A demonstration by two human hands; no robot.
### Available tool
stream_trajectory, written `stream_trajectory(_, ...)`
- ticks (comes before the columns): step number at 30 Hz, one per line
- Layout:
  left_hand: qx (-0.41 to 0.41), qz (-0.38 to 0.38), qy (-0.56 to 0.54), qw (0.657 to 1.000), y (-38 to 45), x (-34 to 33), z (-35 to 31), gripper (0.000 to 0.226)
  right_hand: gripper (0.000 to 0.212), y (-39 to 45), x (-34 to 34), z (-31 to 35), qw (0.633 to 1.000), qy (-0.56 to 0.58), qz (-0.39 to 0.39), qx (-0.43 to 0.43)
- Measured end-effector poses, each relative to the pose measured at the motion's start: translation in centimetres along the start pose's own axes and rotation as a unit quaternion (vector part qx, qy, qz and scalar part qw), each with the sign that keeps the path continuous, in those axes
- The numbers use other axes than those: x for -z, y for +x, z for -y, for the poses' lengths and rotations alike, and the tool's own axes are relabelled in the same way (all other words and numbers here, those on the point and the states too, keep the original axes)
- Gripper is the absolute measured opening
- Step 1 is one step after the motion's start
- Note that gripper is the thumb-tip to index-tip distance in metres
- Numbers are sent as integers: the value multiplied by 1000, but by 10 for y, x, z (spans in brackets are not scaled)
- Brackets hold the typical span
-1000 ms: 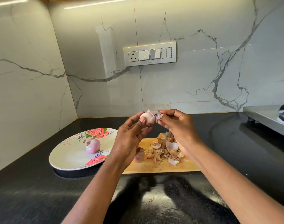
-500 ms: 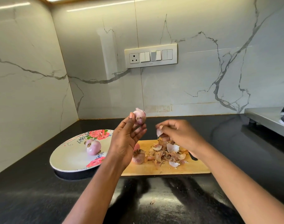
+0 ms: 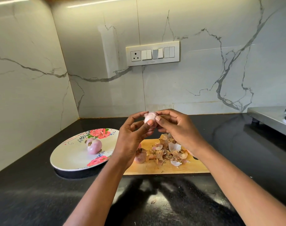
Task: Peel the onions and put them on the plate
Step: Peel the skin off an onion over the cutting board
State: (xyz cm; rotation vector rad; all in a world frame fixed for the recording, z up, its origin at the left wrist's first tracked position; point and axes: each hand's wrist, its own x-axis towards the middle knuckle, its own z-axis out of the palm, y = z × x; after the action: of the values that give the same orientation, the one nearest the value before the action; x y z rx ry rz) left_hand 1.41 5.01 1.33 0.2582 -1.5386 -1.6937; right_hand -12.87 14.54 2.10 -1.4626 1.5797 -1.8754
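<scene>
White china with pink roses, the plate (image 3: 69, 154) sits at the left on the black counter (image 3: 33, 193), and one peeled onion (image 3: 94, 146) already lies on it. Just right of it, the left hand (image 3: 130, 141) holds the onion being peeled (image 3: 148, 118) up in the air, thumb and fingertips curled round it. The right hand (image 3: 178, 128) meets it from the other side, thumb and forefinger pinching a flap of skin at its top. Below lie the wooden board (image 3: 171, 168), a heap of peelings (image 3: 168, 150) and another onion (image 3: 140, 156). The bared flesh looks slick, so a hard tug on the skin could pop the onion out of that fingertip hold and drop it among the scraps or onto the counter; the skin may also tear short, leaving bits stuck
</scene>
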Motion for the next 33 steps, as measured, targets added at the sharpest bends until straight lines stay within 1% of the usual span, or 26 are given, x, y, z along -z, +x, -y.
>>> stream_trajectory(2, -3, 2, 1, 1000, 0, 0, -1, 44, 22, 0, 2, 0, 1000, 1, 8, 16)
stream_trajectory(4, -5, -2, 2, 1000, -1, 1, -1, 43, 24, 0, 4, -1, 999, -21, 17, 35)
stream_trajectory(9, -10, -15, 23, 1000, -1, 2, 0, 43, 31, -2, 7, -2, 988, -136, 12, 76)
stream_trajectory(14, -11, -18, 32, 999, 0, 3, 2, 40, 32, -3, 9, -3, 984, -156, 14, 83)
stream_trajectory(19, -16, -19, 59, 998, 1, 4, 4, 38, 29, -3, 3, -7, 979, -177, -24, 100)
stream_trajectory(27, -21, -20, 65, 997, 0, 2, 7, 39, 20, -6, -8, -10, 952, -246, -106, 151)
stream_trajectory(33, -17, -13, 58, 998, 1, 3, 7, 41, 18, -7, -10, -9, 947, -257, -126, 149)
